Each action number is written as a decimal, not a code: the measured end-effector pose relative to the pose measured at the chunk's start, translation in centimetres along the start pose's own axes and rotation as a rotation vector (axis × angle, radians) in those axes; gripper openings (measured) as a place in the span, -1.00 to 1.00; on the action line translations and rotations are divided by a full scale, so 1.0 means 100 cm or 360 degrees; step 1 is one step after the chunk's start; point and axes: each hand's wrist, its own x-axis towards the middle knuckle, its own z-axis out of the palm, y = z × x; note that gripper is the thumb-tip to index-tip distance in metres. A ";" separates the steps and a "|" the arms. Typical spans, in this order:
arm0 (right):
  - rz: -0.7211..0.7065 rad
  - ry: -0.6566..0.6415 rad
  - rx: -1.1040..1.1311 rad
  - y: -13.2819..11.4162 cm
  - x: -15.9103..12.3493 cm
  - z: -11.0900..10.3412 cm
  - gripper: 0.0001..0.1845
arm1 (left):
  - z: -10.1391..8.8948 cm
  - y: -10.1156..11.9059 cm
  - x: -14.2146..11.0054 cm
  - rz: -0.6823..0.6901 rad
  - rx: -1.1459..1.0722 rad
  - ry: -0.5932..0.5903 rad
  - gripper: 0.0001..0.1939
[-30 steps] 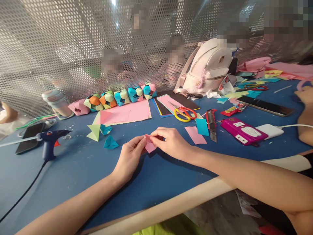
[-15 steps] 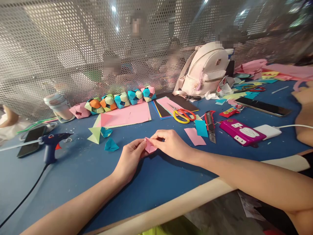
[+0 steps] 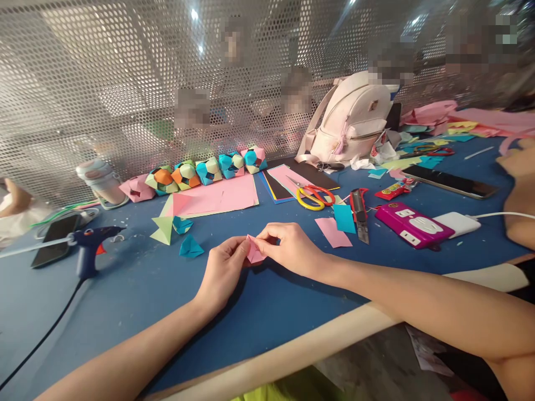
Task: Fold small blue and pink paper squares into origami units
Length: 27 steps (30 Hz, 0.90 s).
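Observation:
A small folded pink paper piece is held just above the blue table between both my hands. My left hand pinches its left side with fingers closed. From the right, my right hand pinches its top edge, fingers curled. To the left lie a teal folded piece, another teal piece and a green one. Behind them pink paper sheets lie flat, with a row of coloured folded paper balls along the mesh wall.
A blue glue gun with its cord lies at left, near a phone and a bottle. Scissors, a utility knife, a magenta power strip, paper scraps and a pale backpack sit at right. Another person's arm is at far right.
Both hands stay pinched on the pink piece in nearly the same place; the fingers have shifted slightly along its folds.

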 end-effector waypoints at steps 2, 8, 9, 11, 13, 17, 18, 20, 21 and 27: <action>-0.0001 -0.0003 -0.0012 -0.001 0.000 0.000 -0.75 | -0.001 0.000 0.000 0.0040 0.0110 0.0036 -0.66; -0.0004 -0.0019 -0.0029 -0.001 -0.001 0.000 -0.74 | -0.002 0.001 -0.001 0.0089 0.0217 0.0050 -0.70; -0.0010 -0.0020 -0.0037 0.000 -0.001 0.000 -0.74 | -0.001 0.002 -0.001 0.0095 0.0231 0.0066 -0.71; -0.0034 -0.0018 -0.0060 0.001 -0.001 0.001 -0.76 | 0.000 0.004 -0.001 0.0093 0.0231 0.0096 -0.73; -0.0075 -0.0013 -0.0081 0.002 -0.002 0.001 -0.78 | 0.001 0.005 -0.001 0.0063 0.0192 0.0111 -0.74; -0.0155 -0.0009 -0.0087 0.005 -0.002 0.001 -0.79 | 0.002 0.005 0.000 -0.0002 0.0053 0.0108 -0.77; -0.0170 -0.0010 -0.0089 0.005 -0.002 0.001 -0.79 | 0.002 0.005 0.000 -0.0014 0.0028 0.0108 -0.78; -0.0190 -0.0016 -0.0097 0.006 -0.002 0.000 -0.78 | 0.002 0.006 0.001 -0.0046 -0.0006 0.0106 -0.78; -0.0199 -0.0021 -0.0100 0.007 -0.002 0.000 -0.78 | 0.002 0.007 0.001 -0.0060 -0.0020 0.0104 -0.78; -0.0283 -0.0032 -0.0127 0.009 -0.002 -0.001 -0.77 | 0.000 0.005 0.002 -0.0051 -0.0076 0.0071 -0.74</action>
